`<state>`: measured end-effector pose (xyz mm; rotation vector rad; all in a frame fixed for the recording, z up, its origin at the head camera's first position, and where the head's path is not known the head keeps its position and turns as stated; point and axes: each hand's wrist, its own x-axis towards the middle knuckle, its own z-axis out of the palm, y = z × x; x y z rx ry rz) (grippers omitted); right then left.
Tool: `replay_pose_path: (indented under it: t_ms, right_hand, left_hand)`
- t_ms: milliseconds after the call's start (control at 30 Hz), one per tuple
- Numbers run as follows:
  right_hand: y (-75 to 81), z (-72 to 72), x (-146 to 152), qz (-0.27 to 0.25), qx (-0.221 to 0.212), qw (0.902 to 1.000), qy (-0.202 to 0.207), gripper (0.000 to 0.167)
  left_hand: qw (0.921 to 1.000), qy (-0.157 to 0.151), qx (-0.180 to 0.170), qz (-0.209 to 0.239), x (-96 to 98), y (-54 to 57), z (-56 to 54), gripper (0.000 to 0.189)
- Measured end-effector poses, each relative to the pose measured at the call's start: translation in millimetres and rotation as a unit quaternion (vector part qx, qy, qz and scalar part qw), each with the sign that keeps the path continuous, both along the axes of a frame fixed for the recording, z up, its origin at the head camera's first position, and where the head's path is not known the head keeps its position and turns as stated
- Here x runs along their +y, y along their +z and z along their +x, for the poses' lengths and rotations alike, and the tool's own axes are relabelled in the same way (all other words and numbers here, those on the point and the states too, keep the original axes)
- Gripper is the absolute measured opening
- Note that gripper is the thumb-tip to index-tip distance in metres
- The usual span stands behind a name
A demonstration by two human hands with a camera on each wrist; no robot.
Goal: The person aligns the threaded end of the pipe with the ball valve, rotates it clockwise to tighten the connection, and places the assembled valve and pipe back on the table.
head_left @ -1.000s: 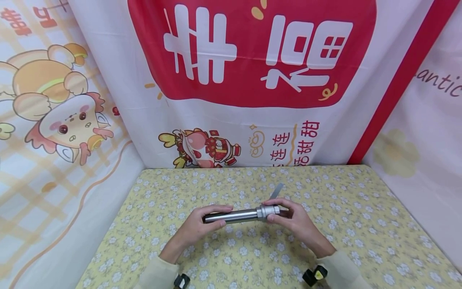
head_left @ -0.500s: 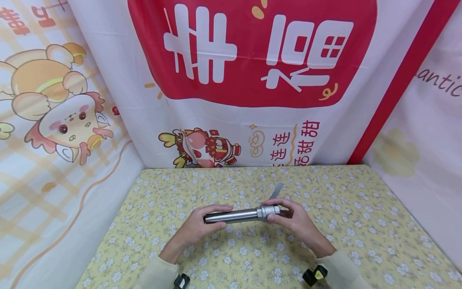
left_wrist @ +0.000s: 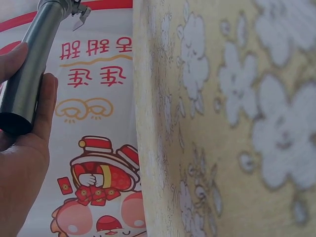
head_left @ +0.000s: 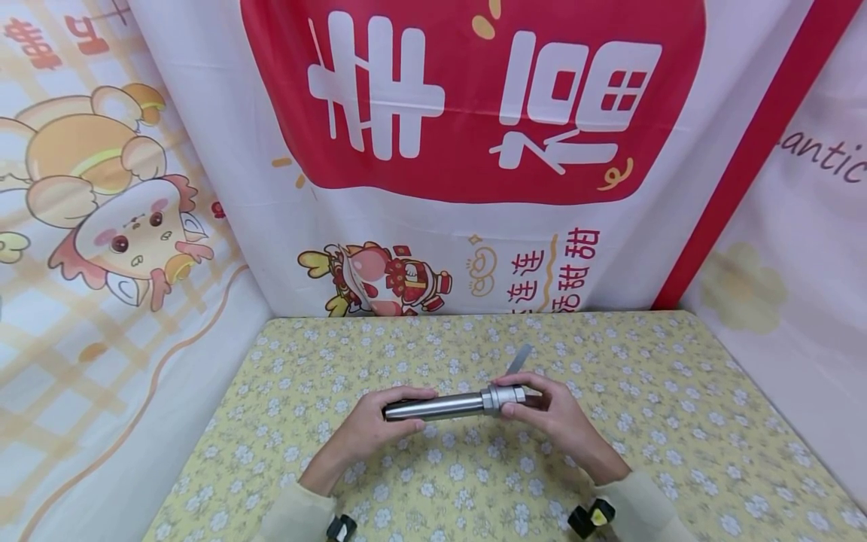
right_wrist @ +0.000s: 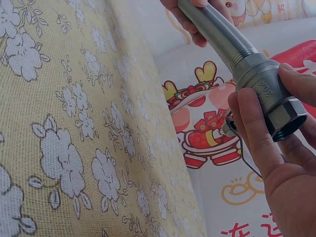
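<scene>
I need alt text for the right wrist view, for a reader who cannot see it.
A right hand holds a metal valve on the threaded end of a pipe; the left hand grips the pipe farther back. Yellow floral cloth fills the left, with a cartoon backdrop behind.

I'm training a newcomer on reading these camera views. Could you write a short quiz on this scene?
1. Which hand holds the valve, rather than the pipe?
2. True or false: the pipe and the valve are apart, with a gap between them.
3. What pattern covers the tablecloth? A) stripes, B) flowers, C) checks.

Key:
1. The right hand.
2. False; they are joined end to end.
3. B.
</scene>
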<state>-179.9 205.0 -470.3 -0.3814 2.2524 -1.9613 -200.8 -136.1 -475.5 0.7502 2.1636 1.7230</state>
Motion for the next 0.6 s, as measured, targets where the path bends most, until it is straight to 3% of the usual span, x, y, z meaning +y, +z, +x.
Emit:
replay_pose_path:
  t_ms: [600]
  right_hand:
    - [-2.2,-0.9,-0.2,0.001,-0.001,1.0,0.0,0.043]
  left_hand:
    - [0.9999,-0.007,0.008,0.003,-0.3,-1.2,0.2,0.04]
